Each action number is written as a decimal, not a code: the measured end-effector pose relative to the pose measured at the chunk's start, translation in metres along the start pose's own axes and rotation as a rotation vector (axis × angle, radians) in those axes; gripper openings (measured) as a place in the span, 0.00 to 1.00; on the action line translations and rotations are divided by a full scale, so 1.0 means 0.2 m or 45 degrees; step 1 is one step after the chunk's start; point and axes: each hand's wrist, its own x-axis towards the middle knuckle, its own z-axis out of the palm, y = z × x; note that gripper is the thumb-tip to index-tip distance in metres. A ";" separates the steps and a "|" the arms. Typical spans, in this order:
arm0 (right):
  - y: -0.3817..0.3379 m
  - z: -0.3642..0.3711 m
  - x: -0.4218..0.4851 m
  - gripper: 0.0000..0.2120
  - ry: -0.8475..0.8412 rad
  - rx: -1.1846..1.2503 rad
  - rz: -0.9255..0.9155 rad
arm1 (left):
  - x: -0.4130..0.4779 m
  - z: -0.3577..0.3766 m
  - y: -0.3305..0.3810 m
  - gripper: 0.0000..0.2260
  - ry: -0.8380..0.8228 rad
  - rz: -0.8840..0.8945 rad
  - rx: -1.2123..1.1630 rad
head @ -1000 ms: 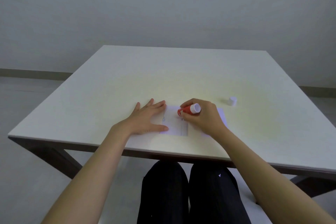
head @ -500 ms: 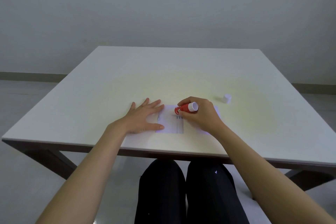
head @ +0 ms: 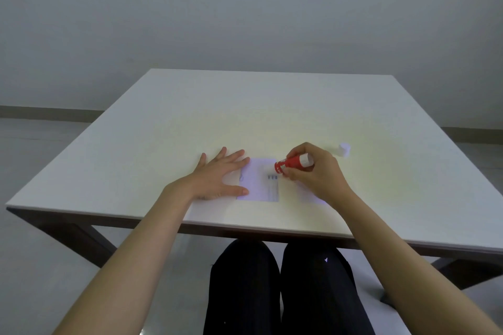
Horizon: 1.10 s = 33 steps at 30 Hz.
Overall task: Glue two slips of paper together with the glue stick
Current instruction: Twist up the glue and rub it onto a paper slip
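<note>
A white slip of paper with faint print lies flat near the table's front edge. My left hand rests flat on its left part, fingers spread. My right hand grips a red glue stick with a white end. The stick is tilted, its lower tip at the slip's upper right corner. A second white slip lies under my right hand, mostly hidden by it.
The glue stick's white cap stands on the white table just right of my right hand. The table's front edge runs close below the slips, with my dark-clothed knees under it.
My right hand and the glue stick have shifted toward the far right corner of the slip. The left hand stays flat on the paper. The camera has moved slightly.
</note>
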 end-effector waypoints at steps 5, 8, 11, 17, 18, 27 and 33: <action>-0.01 0.00 -0.06 0.09 -0.240 -0.044 -0.072 | 0.00 0.01 0.00 0.35 0.008 0.001 0.006; -0.02 0.00 -0.01 0.09 -0.008 -0.055 -0.017 | 0.00 0.00 0.01 0.35 0.008 -0.004 0.015; -0.02 -0.02 0.00 0.09 0.055 0.000 0.027 | 0.00 0.00 0.01 0.35 0.007 -0.005 0.011; 0.01 -0.03 -0.07 0.10 -0.116 -0.043 -0.014 | 0.01 0.00 0.00 0.35 0.008 -0.012 0.001; 0.01 -0.03 -0.04 0.10 -0.059 -0.013 0.004 | 0.01 0.00 0.01 0.35 0.006 -0.015 0.003; -0.02 0.17 -0.04 0.09 0.070 0.035 -0.047 | 0.01 0.00 0.00 0.36 0.025 -0.011 -0.020; -0.06 0.16 0.03 0.09 0.087 0.081 0.042 | 0.01 0.00 0.00 0.36 0.038 -0.012 -0.034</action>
